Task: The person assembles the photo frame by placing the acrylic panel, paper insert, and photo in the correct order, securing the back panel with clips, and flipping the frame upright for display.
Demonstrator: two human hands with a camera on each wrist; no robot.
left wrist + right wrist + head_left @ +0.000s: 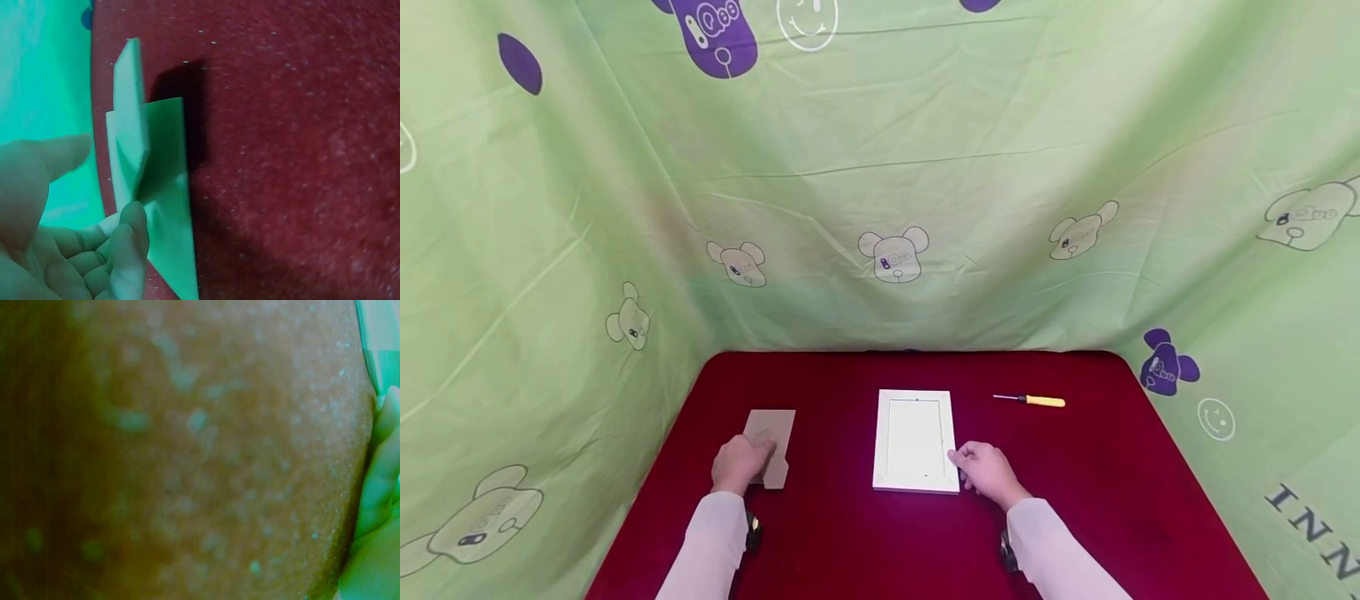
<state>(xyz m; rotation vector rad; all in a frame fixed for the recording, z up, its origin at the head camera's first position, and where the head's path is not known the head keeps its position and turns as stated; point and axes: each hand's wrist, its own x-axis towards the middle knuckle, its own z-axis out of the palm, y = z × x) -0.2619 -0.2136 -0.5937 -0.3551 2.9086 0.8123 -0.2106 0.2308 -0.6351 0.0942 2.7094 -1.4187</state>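
Note:
A white picture frame [882, 442] lies on the red table with a pale panel inside its border. My right hand [992, 473] grips its lower right edge, thumb on top and the other fingers beside and under the rim. In the right wrist view only part of that hand [378, 506] shows, at the right border. To the left lies a grey-brown frame backing board [778, 477]. Over it is my left hand [741, 460]. In the left wrist view a stand flap [130, 100] rises from the board [167, 162]; curled fingertips touch near its base, while the thumb stays apart.
A screwdriver [1043, 401] with a yellow handle lies right of the frame, farther back. The red tabletop [835, 533] has rounded far corners. Green printed cloth [820, 308] hangs behind the table and along both sides.

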